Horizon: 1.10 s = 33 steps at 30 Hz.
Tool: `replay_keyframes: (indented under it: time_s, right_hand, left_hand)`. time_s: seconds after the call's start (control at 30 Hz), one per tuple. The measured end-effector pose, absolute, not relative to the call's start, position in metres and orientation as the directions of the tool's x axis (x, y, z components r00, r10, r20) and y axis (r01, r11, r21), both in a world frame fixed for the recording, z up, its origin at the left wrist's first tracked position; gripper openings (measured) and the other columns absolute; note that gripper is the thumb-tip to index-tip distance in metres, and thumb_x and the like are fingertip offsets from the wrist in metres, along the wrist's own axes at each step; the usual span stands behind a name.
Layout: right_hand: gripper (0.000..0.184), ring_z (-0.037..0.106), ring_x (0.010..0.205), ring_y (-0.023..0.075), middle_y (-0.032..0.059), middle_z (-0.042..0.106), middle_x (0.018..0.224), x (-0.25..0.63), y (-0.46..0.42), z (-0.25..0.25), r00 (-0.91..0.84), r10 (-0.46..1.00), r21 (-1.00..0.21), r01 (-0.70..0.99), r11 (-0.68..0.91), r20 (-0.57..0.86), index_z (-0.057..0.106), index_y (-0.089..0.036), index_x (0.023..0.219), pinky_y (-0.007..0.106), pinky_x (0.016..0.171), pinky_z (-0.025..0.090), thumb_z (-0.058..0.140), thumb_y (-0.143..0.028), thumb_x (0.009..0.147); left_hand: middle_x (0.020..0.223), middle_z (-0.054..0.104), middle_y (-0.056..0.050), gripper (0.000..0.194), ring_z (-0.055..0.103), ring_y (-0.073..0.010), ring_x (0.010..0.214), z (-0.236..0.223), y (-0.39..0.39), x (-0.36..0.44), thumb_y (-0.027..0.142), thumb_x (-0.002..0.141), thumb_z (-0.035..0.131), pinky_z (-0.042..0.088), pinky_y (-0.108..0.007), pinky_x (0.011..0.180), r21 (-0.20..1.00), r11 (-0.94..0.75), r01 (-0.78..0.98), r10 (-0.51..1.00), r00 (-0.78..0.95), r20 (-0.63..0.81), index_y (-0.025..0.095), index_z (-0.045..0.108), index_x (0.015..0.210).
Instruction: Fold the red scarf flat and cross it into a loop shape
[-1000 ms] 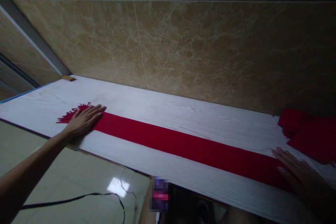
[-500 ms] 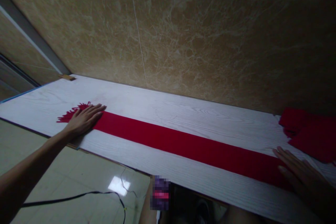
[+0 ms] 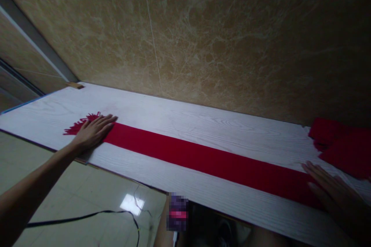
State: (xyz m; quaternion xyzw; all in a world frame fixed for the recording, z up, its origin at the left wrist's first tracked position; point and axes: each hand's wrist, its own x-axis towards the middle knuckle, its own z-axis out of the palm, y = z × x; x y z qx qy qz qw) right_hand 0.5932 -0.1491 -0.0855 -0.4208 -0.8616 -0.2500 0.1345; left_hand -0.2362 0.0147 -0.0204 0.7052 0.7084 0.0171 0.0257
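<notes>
A long red scarf (image 3: 188, 153) lies flat and straight along the white wood-grain table (image 3: 162, 112), its fringe (image 3: 75, 127) spread at the left end. My left hand (image 3: 94, 130) rests palm down across the scarf just beside the fringe, fingers stretched out. Over the scarf's right part lies my right hand (image 3: 333, 187), fingers extended and flat, in dim light. Neither hand grips the cloth. Whatever is under the palms is hidden, as is the scarf's right end.
Bunched red cloth (image 3: 344, 144) sits at the table's right back, near my right hand. A tiled wall (image 3: 203, 54) closes off the far edge. A small wooden block (image 3: 75, 85) is at the far left corner. A black cable (image 3: 87, 216) hangs above the floor below.
</notes>
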Motion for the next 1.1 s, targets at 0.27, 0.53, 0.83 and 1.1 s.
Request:
replay_keyframes:
  time_s: [0.27, 0.53, 0.83, 1.1]
  right_hand:
    - [0.073, 0.042, 0.148, 0.0325, 0.0046, 0.043, 0.163, 0.601, -0.152, -0.089, -0.554, 0.699, 0.218, 0.829, 0.515, 0.453, 0.029, -0.042, 0.161, 0.058, 0.114, 0.045, 0.042, -0.016, 0.094]
    - [0.064, 0.046, 0.145, 0.0333, 0.0103, 0.054, 0.155, 0.599, -0.149, -0.091, -0.526, 0.731, 0.267, 0.851, 0.453, 0.435, 0.035, -0.032, 0.159, 0.057, 0.109, 0.050, 0.039, -0.021, 0.096]
    - [0.046, 0.043, 0.147, 0.0298, 0.0098, 0.062, 0.147, 0.596, -0.151, -0.086, -0.537, 0.701, 0.263, 0.843, 0.469, 0.469, 0.063, -0.028, 0.130, 0.056, 0.116, 0.043, 0.039, -0.017, 0.092]
    - [0.041, 0.047, 0.145, 0.0268, 0.0036, 0.060, 0.150, 0.607, -0.152, -0.099, -0.435, 0.781, 0.157, 0.899, 0.410, 0.449, 0.070, -0.032, 0.120, 0.054, 0.117, 0.043, 0.040, -0.024, 0.093]
  left_hand:
    - [0.167, 0.033, -0.011, 0.075, 0.027, -0.0306, 0.157, -0.022, 0.015, -0.238, 0.048, 0.101, 0.005, 0.023, -0.061, 0.123, -0.038, -0.026, 0.999, 0.999, 0.025, -0.024, 0.014, 0.035, 0.160]
    - [0.168, 0.033, -0.008, 0.081, 0.025, -0.0307, 0.157, -0.032, 0.017, -0.250, 0.058, 0.097, 0.002, 0.021, -0.061, 0.121, -0.023, -0.061, 0.998, 0.998, 0.061, 0.015, 0.019, 0.035, 0.160]
    - [0.169, 0.029, -0.010, 0.066, 0.025, -0.0294, 0.158, -0.029, 0.016, -0.246, 0.036, 0.105, 0.007, 0.024, -0.061, 0.123, -0.133, -0.056, 0.990, 0.998, 0.052, -0.034, 0.015, 0.031, 0.162]
    - [0.167, 0.036, -0.008, 0.062, 0.029, -0.0296, 0.156, -0.030, 0.018, -0.247, 0.038, 0.106, 0.012, 0.029, -0.063, 0.121, -0.093, -0.036, 0.995, 0.999, 0.038, 0.018, 0.022, 0.035, 0.161]
